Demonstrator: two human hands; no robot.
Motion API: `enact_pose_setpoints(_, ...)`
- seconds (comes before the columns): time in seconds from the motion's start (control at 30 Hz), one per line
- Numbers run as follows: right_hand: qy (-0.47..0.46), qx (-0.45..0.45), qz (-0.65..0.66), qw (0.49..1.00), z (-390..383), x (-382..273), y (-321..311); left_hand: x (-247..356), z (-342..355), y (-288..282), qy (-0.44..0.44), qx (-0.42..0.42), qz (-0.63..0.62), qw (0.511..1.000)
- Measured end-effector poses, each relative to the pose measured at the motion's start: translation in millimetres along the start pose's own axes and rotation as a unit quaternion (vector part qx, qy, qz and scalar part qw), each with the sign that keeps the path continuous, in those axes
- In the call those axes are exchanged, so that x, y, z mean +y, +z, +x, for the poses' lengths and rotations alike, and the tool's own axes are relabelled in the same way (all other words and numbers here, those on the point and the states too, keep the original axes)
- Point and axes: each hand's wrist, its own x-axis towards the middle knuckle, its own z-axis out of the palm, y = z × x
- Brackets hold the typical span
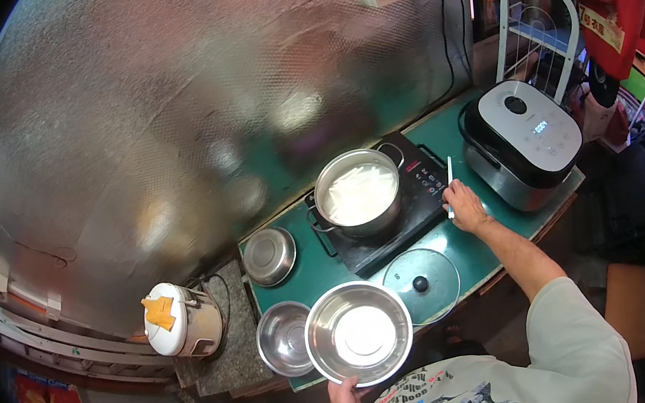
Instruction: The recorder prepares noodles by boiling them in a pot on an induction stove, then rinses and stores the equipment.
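Green tabletop (311, 266): left hand (345, 402) grips a steel bowl (363, 335) at the near edge, right hand (467, 206) a slim utensil (450, 170); apparently a holding step, next needing steadiness.

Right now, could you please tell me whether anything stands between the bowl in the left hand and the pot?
Nothing visible rises between the bowl and the pot; the cooktop's near edge lies there, with the glass lid to the right.

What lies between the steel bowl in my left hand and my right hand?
In the head view, the glass lid lies between the steel bowl and your right hand.
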Motion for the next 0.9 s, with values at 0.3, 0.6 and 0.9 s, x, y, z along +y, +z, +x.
enact_pose_setpoints(0.3,-0.024,-0.031,-0.045,0.998,3,19,7,6,-4,4,0.003,0.021,-0.006,1.0)
enact_pose_setpoints(0.6,-0.033,-0.013,-0.041,0.999,-1,22,9,5,-1,0,-0.003,0.018,-0.017,1.0)
enact_pose_setpoints(0.9,-0.044,0.077,-0.032,0.996,3,-13,-10,11,4,-7,0.021,0.029,0.005,0.999)
